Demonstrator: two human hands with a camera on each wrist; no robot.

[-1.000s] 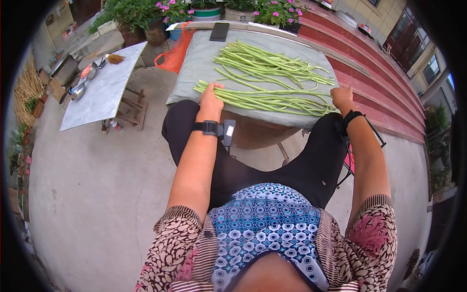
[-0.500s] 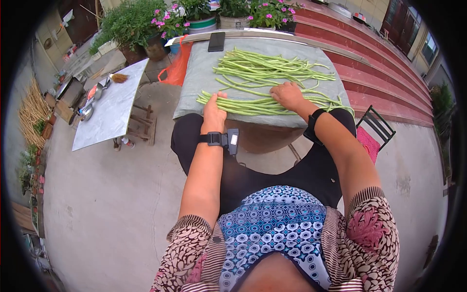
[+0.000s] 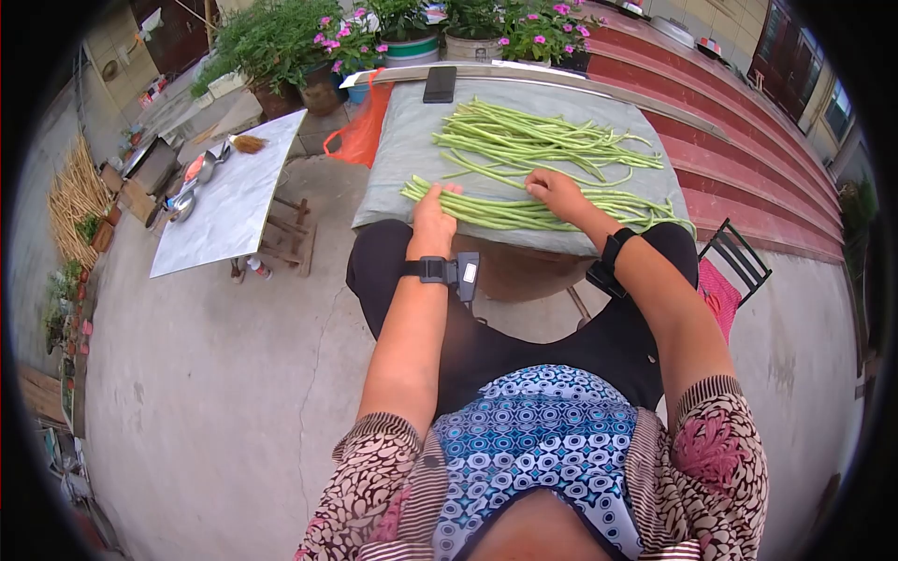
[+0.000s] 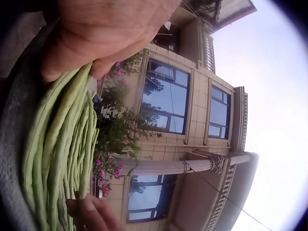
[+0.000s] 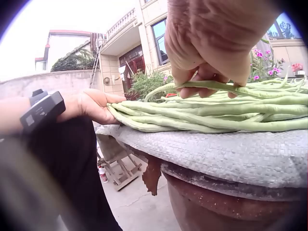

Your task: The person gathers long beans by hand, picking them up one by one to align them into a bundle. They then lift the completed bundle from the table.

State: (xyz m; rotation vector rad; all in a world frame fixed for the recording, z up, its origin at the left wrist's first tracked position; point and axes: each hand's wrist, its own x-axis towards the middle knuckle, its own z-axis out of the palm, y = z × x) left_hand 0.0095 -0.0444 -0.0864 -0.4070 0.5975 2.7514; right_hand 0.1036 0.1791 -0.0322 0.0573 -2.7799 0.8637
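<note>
Long green beans lie in two groups on a grey woven sheet (image 3: 388, 168), a near bundle (image 3: 510, 215) and a farther, looser pile (image 3: 533, 131). My left hand (image 3: 433, 217) grips the near bundle at its left end, thumb and fingers round the pods (image 4: 60, 130). Over the middle of that bundle, my right hand (image 3: 558, 194) has its fingers curled. The right wrist view shows it pinching one long bean (image 5: 207, 85), raised slightly above the others. The bundle's right ends spread loosely toward my right knee.
A black phone (image 3: 440, 84) lies at the sheet's far edge, beside an orange-red bag (image 3: 363, 131). Left stands a low marble-topped table (image 3: 229, 201) with metal bowls and a brush. Red steps (image 3: 748, 178) rise at right, near a chair (image 3: 734, 266). Potted flowers line the back.
My right hand has come leftward from the bundle's right end to its middle, then lifted a bean between its fingers. The left hand keeps its grip on the left end.
</note>
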